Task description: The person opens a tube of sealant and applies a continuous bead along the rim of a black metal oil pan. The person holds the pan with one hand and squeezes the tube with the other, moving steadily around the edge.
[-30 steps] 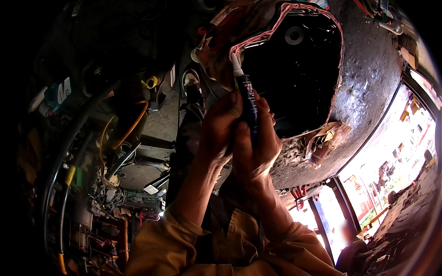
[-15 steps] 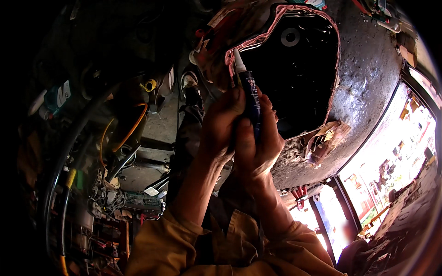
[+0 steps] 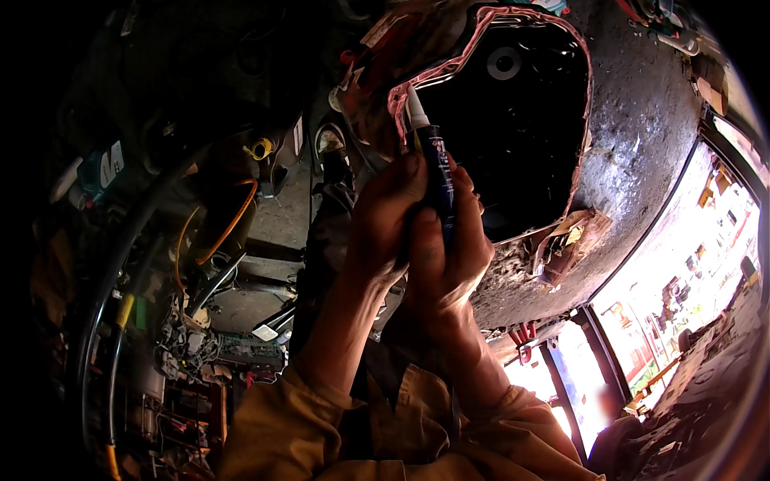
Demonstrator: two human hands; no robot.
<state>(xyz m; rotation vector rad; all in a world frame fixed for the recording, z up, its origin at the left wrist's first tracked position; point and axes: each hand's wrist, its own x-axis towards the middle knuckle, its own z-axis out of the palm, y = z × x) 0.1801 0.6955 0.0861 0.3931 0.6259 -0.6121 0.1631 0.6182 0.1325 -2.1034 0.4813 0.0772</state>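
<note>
A black oil pan (image 3: 525, 132) lies open side up, with a glossy dark inside and a pale ring on its floor. Reddish sealant (image 3: 484, 28) runs along its rim. Both my hands are wrapped around a dark blue sealant tube (image 3: 438, 168). Its white nozzle (image 3: 416, 110) points away from me, its tip at the pan's left rim. My left hand (image 3: 389, 204) grips the tube from the left. My right hand (image 3: 453, 252) closes around it from the right, thumb along the lower part. The tube's bottom end is hidden in my hands.
The pan rests on a worn, stained grey surface (image 3: 642, 120); crumpled brown scrap (image 3: 573, 240) lies beside its lower right corner. To the left are thick black hoses (image 3: 120, 248), an orange cable (image 3: 233, 228), a teal bottle (image 3: 103, 170) and cluttered parts. Bright openings show at right.
The nozzle tip has shifted very slightly downward at the pan's left rim. Both hands keep their grip on the tube and are otherwise nearly still.
</note>
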